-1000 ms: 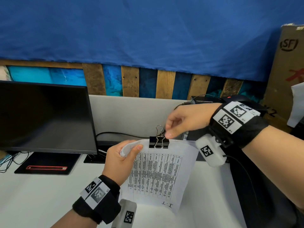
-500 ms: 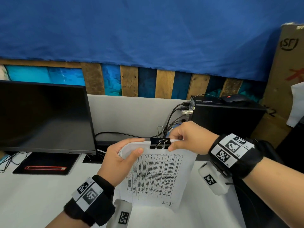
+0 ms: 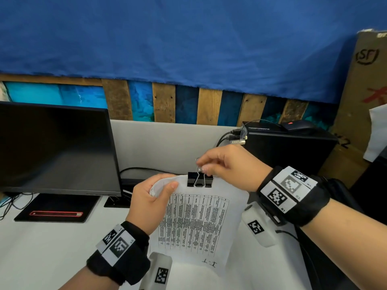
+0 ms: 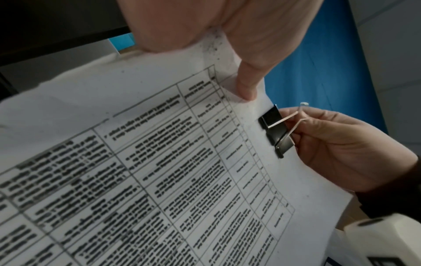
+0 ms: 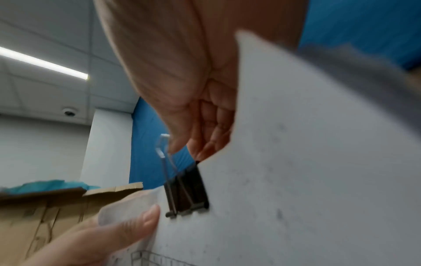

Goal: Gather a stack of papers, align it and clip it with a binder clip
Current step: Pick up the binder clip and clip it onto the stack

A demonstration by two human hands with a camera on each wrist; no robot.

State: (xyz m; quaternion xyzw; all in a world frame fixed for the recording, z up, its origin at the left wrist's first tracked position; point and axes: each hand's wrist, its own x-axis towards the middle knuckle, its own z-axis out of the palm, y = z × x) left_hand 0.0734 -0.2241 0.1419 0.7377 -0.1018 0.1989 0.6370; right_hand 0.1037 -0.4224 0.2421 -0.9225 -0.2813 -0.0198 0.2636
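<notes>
A stack of printed papers (image 3: pixel 196 225) hangs upright over the white desk, its top sheet a table of text. My left hand (image 3: pixel 149 203) grips its upper left corner, thumb on the front, and the corner curls back. A black binder clip (image 3: pixel 200 179) sits clamped on the middle of the top edge. My right hand (image 3: pixel 225 166) pinches the clip's silver wire handles (image 4: pixel 293 119) just above the black body. In the left wrist view the clip (image 4: pixel 274 131) bites the paper edge (image 4: pixel 255 106). The right wrist view shows the clip (image 5: pixel 187 190) and my left thumb (image 5: pixel 127 232) beside it.
A dark monitor (image 3: pixel 56 147) stands at the left on its black base (image 3: pixel 56 209). A black computer case (image 3: pixel 287 147) with a mouse on top and plugged cables sits at the right rear. A grey partition (image 3: pixel 163 143) and a cardboard panel (image 3: pixel 364 97) stand behind.
My right hand dropped to the paper's top edge beside the clip half a second ago, then rose back to pinch the wire handles. The stack and my left hand shifted slightly.
</notes>
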